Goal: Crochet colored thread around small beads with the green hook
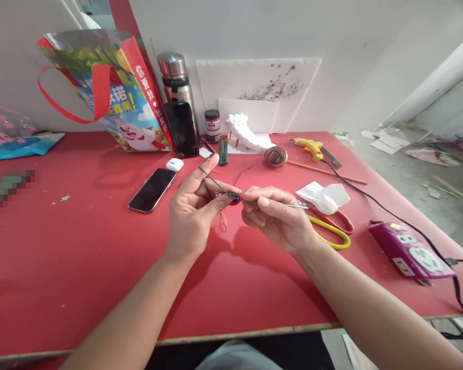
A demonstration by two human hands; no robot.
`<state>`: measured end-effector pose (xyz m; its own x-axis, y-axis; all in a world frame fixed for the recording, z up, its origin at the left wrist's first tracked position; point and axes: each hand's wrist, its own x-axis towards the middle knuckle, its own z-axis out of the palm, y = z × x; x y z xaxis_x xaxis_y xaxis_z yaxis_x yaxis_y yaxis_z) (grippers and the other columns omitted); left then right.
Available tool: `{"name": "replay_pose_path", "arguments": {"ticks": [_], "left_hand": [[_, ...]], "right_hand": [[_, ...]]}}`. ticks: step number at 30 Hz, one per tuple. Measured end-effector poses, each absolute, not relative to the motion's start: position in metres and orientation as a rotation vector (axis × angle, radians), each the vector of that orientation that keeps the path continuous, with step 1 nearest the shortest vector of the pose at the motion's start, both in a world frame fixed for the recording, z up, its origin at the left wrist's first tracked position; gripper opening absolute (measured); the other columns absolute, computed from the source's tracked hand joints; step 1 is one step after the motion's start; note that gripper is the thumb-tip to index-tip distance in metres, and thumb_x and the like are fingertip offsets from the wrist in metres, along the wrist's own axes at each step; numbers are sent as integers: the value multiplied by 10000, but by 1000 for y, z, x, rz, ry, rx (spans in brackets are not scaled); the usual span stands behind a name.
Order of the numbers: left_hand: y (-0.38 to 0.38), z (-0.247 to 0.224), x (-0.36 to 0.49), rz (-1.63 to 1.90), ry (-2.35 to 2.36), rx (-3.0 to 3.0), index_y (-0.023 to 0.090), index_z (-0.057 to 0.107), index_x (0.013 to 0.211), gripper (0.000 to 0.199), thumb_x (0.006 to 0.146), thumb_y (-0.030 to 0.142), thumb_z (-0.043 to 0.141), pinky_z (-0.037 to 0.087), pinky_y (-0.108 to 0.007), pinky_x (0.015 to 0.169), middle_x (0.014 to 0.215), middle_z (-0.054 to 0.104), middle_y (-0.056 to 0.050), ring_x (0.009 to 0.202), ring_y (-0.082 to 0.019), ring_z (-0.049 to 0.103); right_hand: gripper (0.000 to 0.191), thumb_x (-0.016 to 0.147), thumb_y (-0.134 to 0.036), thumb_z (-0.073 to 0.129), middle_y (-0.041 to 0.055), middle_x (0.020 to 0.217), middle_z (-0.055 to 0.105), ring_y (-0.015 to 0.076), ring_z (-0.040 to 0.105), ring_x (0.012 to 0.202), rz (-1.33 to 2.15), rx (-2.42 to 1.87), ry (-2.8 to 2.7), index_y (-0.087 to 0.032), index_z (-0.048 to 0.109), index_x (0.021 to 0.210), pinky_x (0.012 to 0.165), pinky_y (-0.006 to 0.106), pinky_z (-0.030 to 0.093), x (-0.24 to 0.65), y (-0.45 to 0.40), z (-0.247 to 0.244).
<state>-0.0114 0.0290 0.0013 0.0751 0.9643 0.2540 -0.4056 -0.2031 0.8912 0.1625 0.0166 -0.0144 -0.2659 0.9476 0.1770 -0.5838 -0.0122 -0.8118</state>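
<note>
Between finger and thumb, my left hand (195, 210) pinches a small dark crochet piece (235, 198) of multicoloured yarn. A strand of dark yarn (211, 177) runs over its raised index finger. My right hand (275, 213) grips a thin crochet hook (296, 205), whose metal end sticks out past the thumb; its tip meets the crochet piece. Beyond both hands lies a ball of variegated yarn (275, 156), and a thin strand trails from it toward the work. A loose orange yarn end (224, 218) hangs below the piece.
Scissors (333, 241) with yellow and orange handles lie right of my right hand, beside crumpled white paper (323, 196). Farther right are a purple power strip (410, 252) and a yellow glue gun (310, 148) with its cord. A phone (153, 190) and gift bag (133, 110) stand left.
</note>
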Motion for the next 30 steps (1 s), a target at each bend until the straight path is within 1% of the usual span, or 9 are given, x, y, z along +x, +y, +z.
{"name": "replay_pose_path", "arguments": {"ticks": [5,9,12,15,18,21,25,28,30], "left_hand": [[28,-1,-13,1458,693,1170,278,799,1348,564,811,214,958,660,-265,841,873,819,-4,819,-155,775],[27,-2,-12,1451,687,1204,274,794,1356,549,831,232,948,657,-253,815,871,815,-8,815,-156,776],[26,-2,-10,1444,686,1205,270,808,1326,515,831,257,953,650,-244,803,859,813,-13,816,-155,771],[26,-1,-8,1434,685,1165,274,828,1278,502,798,261,975,638,-231,790,839,795,0,802,-141,755],[28,-3,-8,1405,713,1107,274,825,1278,544,761,221,984,620,-225,788,837,763,19,781,-117,716],[32,-7,-8,1375,738,1026,271,818,1280,589,723,170,978,598,-213,807,895,753,25,805,-95,677],[37,-14,-7,1352,764,932,256,813,1249,583,695,184,980,591,-253,830,954,775,17,815,-100,675],[40,-19,-6,1350,793,893,228,809,1219,540,704,206,968,584,-291,838,898,778,11,799,-121,704],[42,-21,-6,1345,820,894,207,807,1204,536,692,210,966,569,-286,817,852,772,11,781,-126,708]], "right_hand": [[104,872,-320,852,15,795,640,88,453,572,1562,-450,-1066,-274,926,929,601,330,371,170,21,-17],[114,862,-332,873,18,800,629,94,465,570,1553,-429,-1096,-267,929,937,577,329,366,172,22,-19],[115,842,-337,889,22,806,644,99,467,566,1544,-432,-1097,-265,927,922,563,333,373,171,22,-18],[131,809,-313,902,15,779,653,107,489,576,1550,-468,-1066,-271,926,931,573,332,387,169,19,-16],[165,800,-309,912,9,748,701,104,497,575,1535,-561,-978,-291,925,964,596,325,408,166,18,-14],[189,799,-373,933,16,742,750,96,503,555,1496,-658,-920,-278,924,963,584,310,417,163,19,-15],[251,787,-438,946,19,738,762,98,545,559,1507,-687,-895,-253,918,955,567,290,428,160,23,-22],[260,784,-429,947,17,758,780,94,556,550,1541,-682,-869,-249,903,966,571,284,458,156,25,-29],[258,787,-414,944,10,754,777,94,555,541,1545,-692,-856,-241,885,968,573,283,474,154,26,-33]]}}
